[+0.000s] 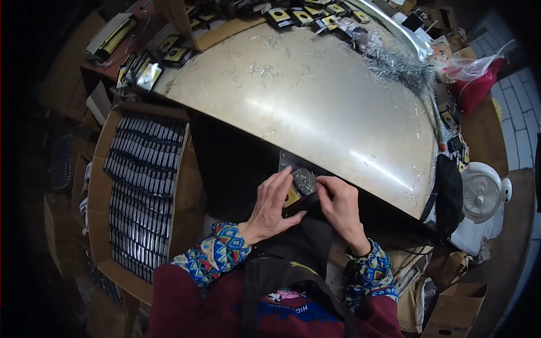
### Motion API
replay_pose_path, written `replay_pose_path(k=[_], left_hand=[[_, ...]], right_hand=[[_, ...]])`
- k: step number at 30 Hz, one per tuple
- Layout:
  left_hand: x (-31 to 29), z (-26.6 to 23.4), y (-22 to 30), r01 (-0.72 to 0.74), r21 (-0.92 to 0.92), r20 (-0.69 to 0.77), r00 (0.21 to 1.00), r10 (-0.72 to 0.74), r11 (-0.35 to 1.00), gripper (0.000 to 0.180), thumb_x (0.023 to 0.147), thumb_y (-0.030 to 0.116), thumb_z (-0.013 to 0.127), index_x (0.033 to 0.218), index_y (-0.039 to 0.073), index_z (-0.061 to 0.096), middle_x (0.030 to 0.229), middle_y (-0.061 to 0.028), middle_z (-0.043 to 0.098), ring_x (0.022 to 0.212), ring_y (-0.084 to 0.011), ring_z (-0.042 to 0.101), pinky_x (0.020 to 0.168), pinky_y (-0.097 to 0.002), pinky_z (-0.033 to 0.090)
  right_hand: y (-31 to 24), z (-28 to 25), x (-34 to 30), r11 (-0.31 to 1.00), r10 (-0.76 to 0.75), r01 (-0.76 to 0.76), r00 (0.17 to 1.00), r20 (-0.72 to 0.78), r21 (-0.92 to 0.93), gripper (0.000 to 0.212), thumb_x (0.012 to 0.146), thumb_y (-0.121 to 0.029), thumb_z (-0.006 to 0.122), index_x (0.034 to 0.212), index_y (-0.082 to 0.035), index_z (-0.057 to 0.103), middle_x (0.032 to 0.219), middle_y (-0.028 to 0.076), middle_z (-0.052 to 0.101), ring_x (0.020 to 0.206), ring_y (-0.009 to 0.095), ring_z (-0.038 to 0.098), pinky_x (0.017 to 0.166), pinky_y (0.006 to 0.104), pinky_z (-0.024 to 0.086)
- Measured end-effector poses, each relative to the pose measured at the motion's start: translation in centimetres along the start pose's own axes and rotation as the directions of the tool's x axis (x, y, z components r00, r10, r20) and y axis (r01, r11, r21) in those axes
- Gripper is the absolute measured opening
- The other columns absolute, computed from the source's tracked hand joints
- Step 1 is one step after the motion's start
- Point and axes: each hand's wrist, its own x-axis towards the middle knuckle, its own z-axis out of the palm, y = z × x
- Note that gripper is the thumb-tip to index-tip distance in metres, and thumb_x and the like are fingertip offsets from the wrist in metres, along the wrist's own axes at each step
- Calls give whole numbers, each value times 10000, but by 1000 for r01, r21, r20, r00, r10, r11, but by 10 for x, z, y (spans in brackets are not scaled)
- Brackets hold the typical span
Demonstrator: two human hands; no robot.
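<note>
Both my hands meet at the near edge of a shiny metal table (315,101). My left hand (270,205) and my right hand (338,205) hold one small black and yellow packaged card with a clear blister full of tiny metal pieces (302,183). The left fingers lie flat along its left side. My right fingertips pinch its right edge. The card's lower part is hidden behind my hands and a dark apron on my lap.
A cardboard box (101,186) packed with rows of black cards stands at my left. More black and yellow cards (298,17) line the table's far edge beside a heap of metal staples (394,62). A white fan (482,191) and a red bag (479,84) are at right.
</note>
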Motion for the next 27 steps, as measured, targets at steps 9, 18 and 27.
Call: replay_pose_path(k=[9,18,27], left_hand=[[22,-3,7,247,-28,70,967,-244,969,793,689,133,800,1349,-11,385,1131,-210,575,1015,-385,586,890,-424,475],[33,-2,4,345,-92,15,938,-345,934,705,684,130,806,1264,-6,428,1107,-223,594,995,-395,622,822,-414,521],[39,-4,5,277,-91,2,961,-277,957,751,713,181,829,1302,13,395,1118,-232,601,984,-393,636,810,-410,535]], right_hand=[[-10,-21,20,971,104,-126,988,115,204,153,872,-57,663,990,36,691,741,89,689,647,96,619,596,244,490],[-11,-14,17,945,-289,279,957,38,170,244,823,-38,702,1066,-9,694,1227,160,626,1109,306,578,860,343,511],[-7,-10,18,949,-301,298,953,20,107,258,802,-52,731,1055,-17,699,1262,169,608,1110,302,589,896,362,505]])
